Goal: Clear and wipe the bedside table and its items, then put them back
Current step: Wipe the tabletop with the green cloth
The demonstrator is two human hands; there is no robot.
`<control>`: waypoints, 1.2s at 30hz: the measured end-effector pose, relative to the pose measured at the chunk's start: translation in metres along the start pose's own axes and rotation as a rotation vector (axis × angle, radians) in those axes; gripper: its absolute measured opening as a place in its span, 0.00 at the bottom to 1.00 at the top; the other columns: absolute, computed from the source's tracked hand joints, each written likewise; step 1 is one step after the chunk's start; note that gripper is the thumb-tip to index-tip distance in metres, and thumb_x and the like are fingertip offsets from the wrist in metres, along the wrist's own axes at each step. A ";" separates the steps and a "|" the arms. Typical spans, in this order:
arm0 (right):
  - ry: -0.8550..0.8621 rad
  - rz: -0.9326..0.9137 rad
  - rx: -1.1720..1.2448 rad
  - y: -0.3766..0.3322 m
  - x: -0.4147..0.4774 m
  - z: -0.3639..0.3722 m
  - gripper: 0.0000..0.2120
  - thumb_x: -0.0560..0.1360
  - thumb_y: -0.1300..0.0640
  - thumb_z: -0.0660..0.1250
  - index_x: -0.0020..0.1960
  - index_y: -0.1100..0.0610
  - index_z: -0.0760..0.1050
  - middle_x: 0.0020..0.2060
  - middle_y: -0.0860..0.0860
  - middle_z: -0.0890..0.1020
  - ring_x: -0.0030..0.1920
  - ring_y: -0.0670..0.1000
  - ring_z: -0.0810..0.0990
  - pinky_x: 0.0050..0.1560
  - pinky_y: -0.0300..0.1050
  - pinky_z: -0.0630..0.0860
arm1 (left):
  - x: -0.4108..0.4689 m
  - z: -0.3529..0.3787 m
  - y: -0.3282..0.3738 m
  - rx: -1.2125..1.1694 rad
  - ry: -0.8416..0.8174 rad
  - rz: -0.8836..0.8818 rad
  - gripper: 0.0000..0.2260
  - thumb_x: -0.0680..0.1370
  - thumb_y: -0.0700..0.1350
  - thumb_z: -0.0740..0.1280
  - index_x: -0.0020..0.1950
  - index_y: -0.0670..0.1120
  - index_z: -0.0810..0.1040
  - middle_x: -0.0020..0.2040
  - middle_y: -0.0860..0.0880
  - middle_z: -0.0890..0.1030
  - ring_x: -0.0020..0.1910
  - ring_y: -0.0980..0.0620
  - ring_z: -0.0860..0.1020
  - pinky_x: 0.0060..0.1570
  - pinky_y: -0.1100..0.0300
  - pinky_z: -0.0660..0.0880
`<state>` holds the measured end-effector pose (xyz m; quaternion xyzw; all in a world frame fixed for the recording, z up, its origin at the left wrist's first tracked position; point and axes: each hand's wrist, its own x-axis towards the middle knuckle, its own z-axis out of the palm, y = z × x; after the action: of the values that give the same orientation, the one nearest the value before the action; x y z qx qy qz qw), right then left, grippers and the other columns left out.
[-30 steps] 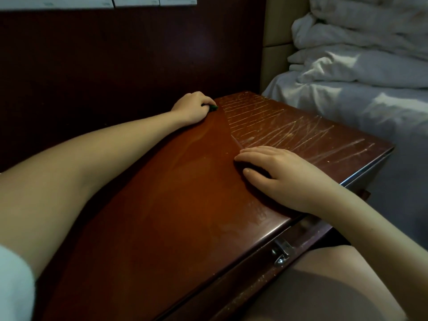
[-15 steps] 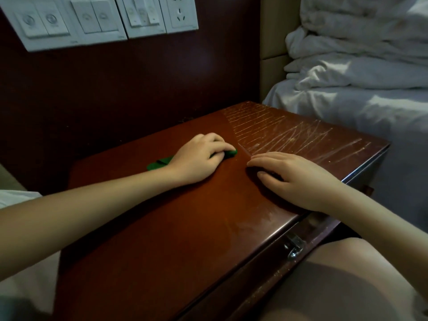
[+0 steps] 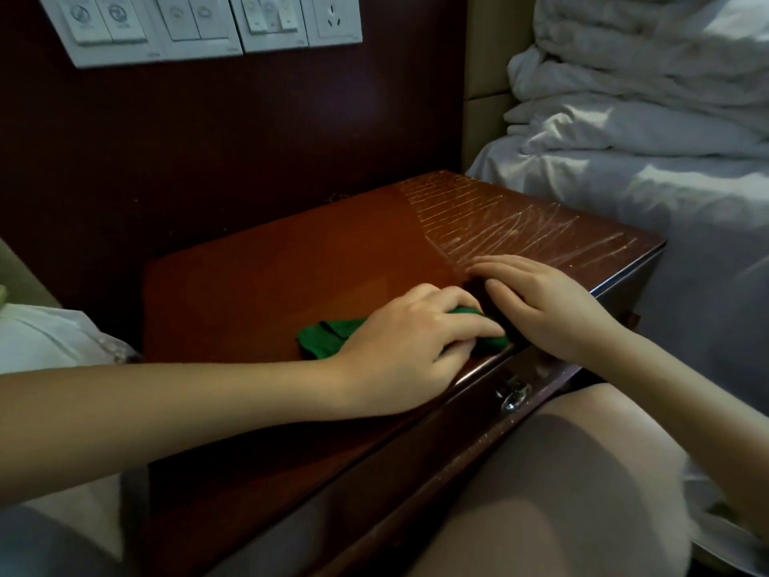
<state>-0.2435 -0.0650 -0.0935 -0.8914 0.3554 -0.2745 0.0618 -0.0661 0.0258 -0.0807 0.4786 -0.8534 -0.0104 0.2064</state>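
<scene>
Bedside table (image 3: 270, 285): standing against a dark wall panel, its top showing a scratched patch at the far right corner.
Green cloth (image 3: 324, 337): lying bunched on the table top near its front edge.
Left hand (image 3: 416, 339): pressing on the cloth, fingers curling over its right end and gripping it.
Right hand (image 3: 549, 310): resting on the table top just right of the left hand, fingers relaxed, holding nothing.
Metal latch (image 3: 514, 395): hanging on the table's front face.
Switch panel (image 3: 199, 27): sitting on the wall above the table.
White bedding (image 3: 645, 118): lying piled right of the table.
</scene>
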 end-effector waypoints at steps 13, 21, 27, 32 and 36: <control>0.121 -0.127 -0.107 0.027 -0.019 0.003 0.28 0.81 0.45 0.42 0.66 0.58 0.73 0.63 0.53 0.77 0.66 0.52 0.71 0.67 0.43 0.58 | 0.045 -0.013 -0.078 -0.052 -0.109 0.043 0.14 0.80 0.46 0.60 0.62 0.55 0.78 0.59 0.55 0.76 0.60 0.56 0.71 0.62 0.59 0.67; 0.275 -0.240 -0.135 0.044 -0.023 0.015 0.28 0.82 0.49 0.41 0.63 0.60 0.75 0.60 0.55 0.79 0.63 0.51 0.72 0.65 0.45 0.61 | 0.098 -0.007 -0.149 0.141 0.086 -0.432 0.14 0.80 0.44 0.57 0.61 0.53 0.78 0.62 0.49 0.76 0.62 0.49 0.72 0.59 0.55 0.69; 0.427 -0.275 -0.123 0.047 -0.021 0.023 0.27 0.82 0.51 0.42 0.59 0.61 0.78 0.56 0.56 0.81 0.59 0.55 0.78 0.61 0.49 0.69 | 0.113 0.000 -0.152 0.198 0.102 -0.501 0.16 0.80 0.44 0.55 0.62 0.53 0.77 0.64 0.48 0.74 0.64 0.46 0.70 0.63 0.48 0.69; 0.502 -0.314 -0.119 0.048 -0.019 0.027 0.28 0.81 0.53 0.43 0.55 0.62 0.80 0.54 0.56 0.82 0.56 0.56 0.80 0.58 0.50 0.73 | 0.111 0.000 -0.154 0.172 0.092 -0.452 0.16 0.81 0.44 0.55 0.62 0.54 0.77 0.64 0.51 0.74 0.64 0.48 0.70 0.64 0.51 0.68; 0.536 -0.352 -0.116 0.051 -0.017 0.028 0.28 0.81 0.53 0.44 0.54 0.62 0.81 0.52 0.56 0.83 0.55 0.56 0.81 0.55 0.52 0.76 | 0.109 -0.001 -0.149 0.143 0.065 -0.379 0.15 0.81 0.44 0.56 0.63 0.54 0.78 0.65 0.51 0.73 0.64 0.49 0.69 0.64 0.54 0.67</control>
<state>-0.2695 -0.0939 -0.1406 -0.8373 0.2144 -0.4849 -0.1334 0.0060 -0.1441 -0.0744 0.6441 -0.7395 0.0272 0.1937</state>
